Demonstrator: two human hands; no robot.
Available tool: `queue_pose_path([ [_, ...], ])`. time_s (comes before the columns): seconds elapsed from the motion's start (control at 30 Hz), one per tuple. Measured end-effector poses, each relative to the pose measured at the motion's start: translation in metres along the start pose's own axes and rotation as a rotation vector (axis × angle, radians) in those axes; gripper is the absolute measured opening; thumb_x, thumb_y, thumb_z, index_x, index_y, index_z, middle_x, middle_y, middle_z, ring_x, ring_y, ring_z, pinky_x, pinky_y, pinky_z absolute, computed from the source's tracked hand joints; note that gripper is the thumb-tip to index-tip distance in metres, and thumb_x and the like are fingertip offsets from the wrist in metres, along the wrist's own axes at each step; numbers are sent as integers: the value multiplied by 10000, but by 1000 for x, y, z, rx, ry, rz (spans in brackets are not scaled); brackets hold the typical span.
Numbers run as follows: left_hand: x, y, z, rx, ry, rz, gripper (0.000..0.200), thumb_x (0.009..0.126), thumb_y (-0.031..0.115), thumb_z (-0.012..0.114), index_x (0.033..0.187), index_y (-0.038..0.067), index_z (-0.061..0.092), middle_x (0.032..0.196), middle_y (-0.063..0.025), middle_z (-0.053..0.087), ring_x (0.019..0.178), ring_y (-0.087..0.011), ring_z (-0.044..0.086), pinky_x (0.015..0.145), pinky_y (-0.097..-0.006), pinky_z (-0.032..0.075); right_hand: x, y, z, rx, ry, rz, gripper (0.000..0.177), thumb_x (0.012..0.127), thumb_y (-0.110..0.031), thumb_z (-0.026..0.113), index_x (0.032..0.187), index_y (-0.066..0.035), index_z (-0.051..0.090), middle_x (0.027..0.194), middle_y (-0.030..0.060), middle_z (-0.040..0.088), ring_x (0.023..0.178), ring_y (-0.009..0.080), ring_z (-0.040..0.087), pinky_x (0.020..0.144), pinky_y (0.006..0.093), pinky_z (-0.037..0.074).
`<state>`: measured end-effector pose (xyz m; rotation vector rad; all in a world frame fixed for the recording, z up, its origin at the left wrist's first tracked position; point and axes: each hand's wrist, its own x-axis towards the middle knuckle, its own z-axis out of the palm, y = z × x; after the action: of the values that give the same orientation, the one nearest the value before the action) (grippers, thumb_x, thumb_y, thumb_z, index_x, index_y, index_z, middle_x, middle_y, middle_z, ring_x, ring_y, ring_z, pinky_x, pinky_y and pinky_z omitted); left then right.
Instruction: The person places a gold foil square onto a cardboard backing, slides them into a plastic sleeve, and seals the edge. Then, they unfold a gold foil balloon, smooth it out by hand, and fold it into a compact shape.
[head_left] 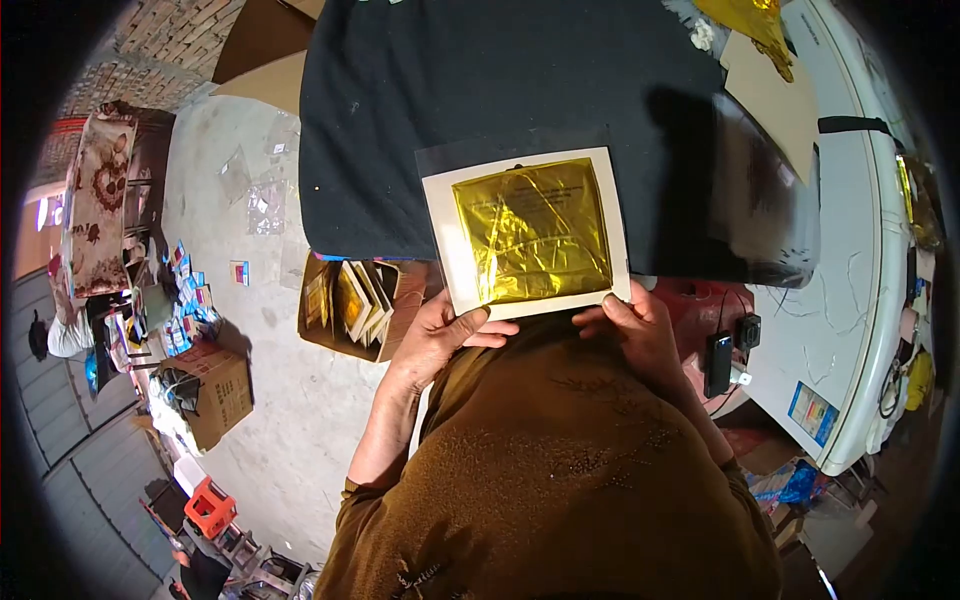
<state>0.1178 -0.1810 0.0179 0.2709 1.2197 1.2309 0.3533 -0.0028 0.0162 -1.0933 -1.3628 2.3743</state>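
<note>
A flat square packet point(535, 230), shiny gold foil framed by a pale card border, is held up over the near edge of the dark cloth point(450, 75). Clear film sticks out past its upper edge. My left hand point(445, 335) pinches the lower left corner, thumb on the front face. At the lower right corner, my right hand point(632, 318) grips in the same way, thumb on top. The fingers behind the card are partly hidden.
Below the cloth's left corner an open cardboard box point(395, 310) holds similar card packets. A black phone point(718, 363) and charger lie on the right. Farther left are a closed carton point(215, 395), a red stool point(210, 507) and part of another person point(200, 575).
</note>
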Motion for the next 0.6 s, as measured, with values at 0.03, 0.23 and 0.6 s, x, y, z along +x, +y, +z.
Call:
queue_pose_path([
  [0.03,0,0,0,8,-1,-2,459,1078,178,551,1442,-65,411,1320,-212,645,1111,-338,716,901,-398,634,-1,0,0,-14,7,-8,319,1082,-193,518,1309,25,571,1198,135,693,1009,221,722,837,332,582],
  [0.23,3,-2,0,61,2,3,401,1082,245,557,1296,-90,505,1096,-229,721,936,-299,755,784,-373,645,1,13,-3,-58,51,-109,314,1087,-193,525,1295,35,581,1114,145,713,923,220,735,761,331,601],
  [0.6,12,-12,10,179,182,39,329,1041,322,647,1119,3,626,638,-67,660,546,-132,638,507,-244,501,8,17,-2,-103,206,-67,241,1050,-190,601,1178,15,599,959,144,736,809,204,727,735,332,595],
])
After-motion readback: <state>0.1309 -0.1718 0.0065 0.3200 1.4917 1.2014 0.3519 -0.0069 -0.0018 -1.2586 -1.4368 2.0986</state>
